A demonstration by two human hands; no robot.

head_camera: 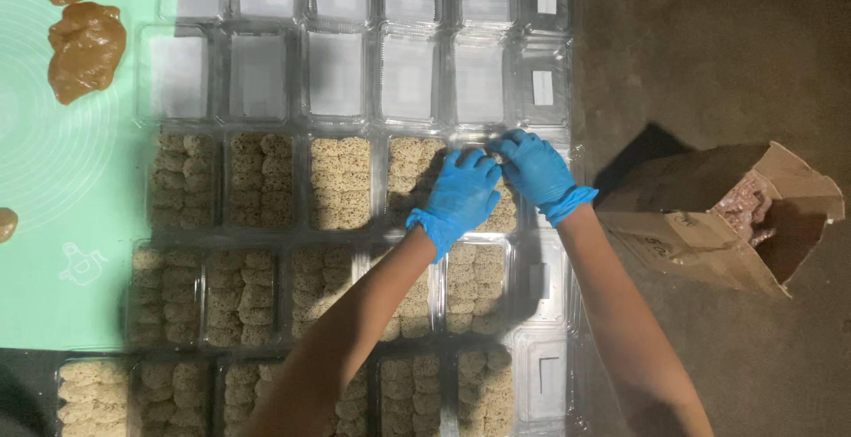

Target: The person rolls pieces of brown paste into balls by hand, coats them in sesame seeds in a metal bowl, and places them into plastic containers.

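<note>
Left grip (461, 193) and right grip (534, 167) pinched together on far edge of filled clear tray (496, 215); tray lay directly beneath, right grip nearer empty lid (542, 87).

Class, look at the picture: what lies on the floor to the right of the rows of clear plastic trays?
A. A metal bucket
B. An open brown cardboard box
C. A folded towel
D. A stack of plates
B: an open brown cardboard box lies tipped on the floor right of the clear plastic trays.
</note>
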